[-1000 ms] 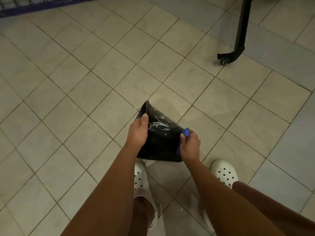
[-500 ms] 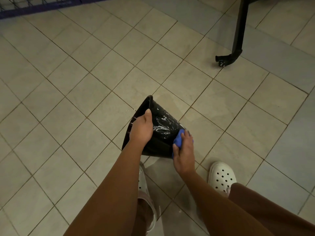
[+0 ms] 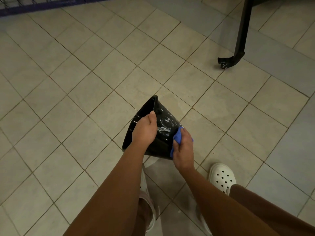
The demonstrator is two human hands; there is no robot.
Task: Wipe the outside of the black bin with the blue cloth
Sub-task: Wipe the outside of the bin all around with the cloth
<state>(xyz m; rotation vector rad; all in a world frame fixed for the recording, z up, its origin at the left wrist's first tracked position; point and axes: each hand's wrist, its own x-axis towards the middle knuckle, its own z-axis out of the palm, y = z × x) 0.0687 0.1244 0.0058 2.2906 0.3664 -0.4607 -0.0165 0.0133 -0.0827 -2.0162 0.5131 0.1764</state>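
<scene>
The black bin (image 3: 164, 116) hangs tilted above the tiled floor, its open mouth turned to the left and its narrow base toward my right. White foamy streaks cover its upper side. My left hand (image 3: 145, 129) grips the bin at its rim, thumb lying along the outside wall. The blue cloth (image 3: 176, 139) is bunched in my right hand (image 3: 184, 149), which presses it against the bin's outer wall near the base.
Beige floor tiles (image 3: 85, 92) lie all around. A black frame leg with a caster (image 3: 225, 63) stands at the upper right. A dark wire rack edge (image 3: 34, 5) runs along the top left. My white clogs (image 3: 222, 178) stand below the bin.
The bin has turned so its mouth shows more to the left. My right hand with the cloth has slid from the bin's base edge onto its side wall.
</scene>
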